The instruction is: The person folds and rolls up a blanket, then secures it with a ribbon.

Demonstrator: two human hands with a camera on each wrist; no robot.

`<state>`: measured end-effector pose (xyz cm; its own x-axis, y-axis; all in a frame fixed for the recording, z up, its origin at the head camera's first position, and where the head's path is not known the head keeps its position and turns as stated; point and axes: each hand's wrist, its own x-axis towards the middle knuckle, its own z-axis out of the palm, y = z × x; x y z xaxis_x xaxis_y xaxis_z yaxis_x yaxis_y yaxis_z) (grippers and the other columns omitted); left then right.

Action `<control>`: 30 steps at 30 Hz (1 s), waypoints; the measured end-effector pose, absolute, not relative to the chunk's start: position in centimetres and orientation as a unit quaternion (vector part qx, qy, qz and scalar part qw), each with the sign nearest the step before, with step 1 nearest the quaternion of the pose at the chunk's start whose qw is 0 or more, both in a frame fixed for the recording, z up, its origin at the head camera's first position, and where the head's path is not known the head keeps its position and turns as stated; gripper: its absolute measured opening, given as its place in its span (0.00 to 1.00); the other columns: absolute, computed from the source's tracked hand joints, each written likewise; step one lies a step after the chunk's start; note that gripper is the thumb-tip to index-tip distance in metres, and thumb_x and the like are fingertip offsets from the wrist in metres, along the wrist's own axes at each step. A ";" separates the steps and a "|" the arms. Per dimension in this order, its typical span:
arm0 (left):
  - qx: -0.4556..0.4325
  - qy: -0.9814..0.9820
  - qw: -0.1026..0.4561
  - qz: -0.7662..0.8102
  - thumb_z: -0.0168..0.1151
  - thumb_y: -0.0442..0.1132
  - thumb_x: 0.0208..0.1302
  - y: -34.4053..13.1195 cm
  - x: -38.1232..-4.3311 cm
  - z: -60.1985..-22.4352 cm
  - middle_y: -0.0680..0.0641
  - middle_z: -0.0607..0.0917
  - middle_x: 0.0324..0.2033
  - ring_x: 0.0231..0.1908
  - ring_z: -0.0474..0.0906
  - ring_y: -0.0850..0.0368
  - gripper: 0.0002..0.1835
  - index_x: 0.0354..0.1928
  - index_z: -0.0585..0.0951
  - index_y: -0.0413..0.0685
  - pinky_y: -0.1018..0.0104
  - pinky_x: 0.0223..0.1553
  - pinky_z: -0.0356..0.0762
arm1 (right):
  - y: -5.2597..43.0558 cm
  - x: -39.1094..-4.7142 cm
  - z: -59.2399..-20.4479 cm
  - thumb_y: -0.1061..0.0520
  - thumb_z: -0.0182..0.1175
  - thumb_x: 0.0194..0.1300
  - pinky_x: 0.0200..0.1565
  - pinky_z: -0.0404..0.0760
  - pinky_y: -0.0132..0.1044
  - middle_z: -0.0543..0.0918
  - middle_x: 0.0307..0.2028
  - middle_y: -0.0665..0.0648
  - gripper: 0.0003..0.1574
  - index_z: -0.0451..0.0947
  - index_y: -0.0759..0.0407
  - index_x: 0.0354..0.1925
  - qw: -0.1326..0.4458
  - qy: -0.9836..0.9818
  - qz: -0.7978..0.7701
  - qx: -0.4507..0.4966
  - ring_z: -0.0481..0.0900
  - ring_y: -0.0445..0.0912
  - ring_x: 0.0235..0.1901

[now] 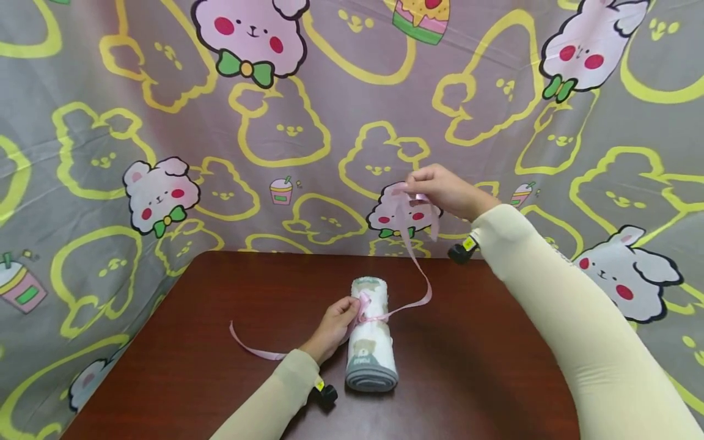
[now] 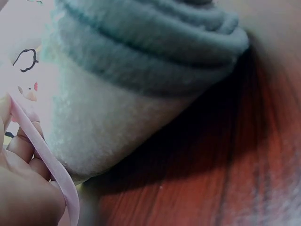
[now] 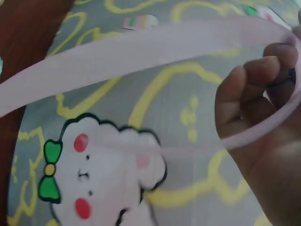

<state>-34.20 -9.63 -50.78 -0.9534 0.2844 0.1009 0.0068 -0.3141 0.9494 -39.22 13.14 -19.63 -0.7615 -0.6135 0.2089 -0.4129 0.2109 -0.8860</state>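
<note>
A rolled towel [image 1: 371, 351], white with bear prints and a grey edge, lies lengthwise on the table. Pink ribbon [image 1: 376, 318] passes round its middle. The left hand [image 1: 337, 321] pinches the ribbon against the towel's left side; in the left wrist view a pink strip [image 2: 49, 162] runs from its fingertips across the palm. Raised well above the table's far edge, the right hand [image 1: 442, 188] pinches the ribbon's other length, which droops in a curve down to the towel. The right wrist view has this ribbon [image 3: 141, 49] stretching left from the fingers, with a loop by the palm.
A loose ribbon tail [image 1: 255, 351] trails over the dark red-brown table [image 1: 220, 293] on the left. Behind the table hangs a grey-pink curtain [image 1: 308, 104] printed with cartoon rabbits. Small black devices [image 1: 462, 252] are strapped at both wrists.
</note>
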 end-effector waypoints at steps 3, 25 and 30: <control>0.133 0.581 0.084 0.798 0.55 0.43 0.72 -9.8 -34.2 -51.0 0.49 0.76 0.26 0.29 0.72 0.60 0.12 0.36 0.77 0.40 0.72 0.30 0.71 | 9.9 -39.9 -19.1 0.56 0.58 0.69 0.30 0.68 0.37 0.64 0.19 0.56 0.26 0.64 0.66 0.18 0.071 0.829 -0.438 -0.341 0.64 0.49 0.26; 0.147 0.611 0.063 0.775 0.54 0.41 0.73 -9.8 -33.5 -51.6 0.51 0.74 0.25 0.28 0.70 0.60 0.16 0.41 0.75 0.29 0.71 0.30 0.68 | -2.4 -40.9 -26.2 0.58 0.62 0.65 0.26 0.65 0.33 0.63 0.15 0.49 0.23 0.65 0.55 0.16 0.112 0.849 -0.306 -0.415 0.59 0.40 0.17; 0.168 0.614 0.054 0.769 0.54 0.41 0.73 -9.6 -33.7 -51.5 0.52 0.74 0.25 0.27 0.69 0.61 0.15 0.40 0.76 0.32 0.71 0.29 0.68 | -2.8 -40.8 -27.9 0.57 0.63 0.64 0.29 0.77 0.36 0.74 0.25 0.50 0.17 0.72 0.60 0.21 0.116 0.856 -0.287 -0.414 0.71 0.40 0.25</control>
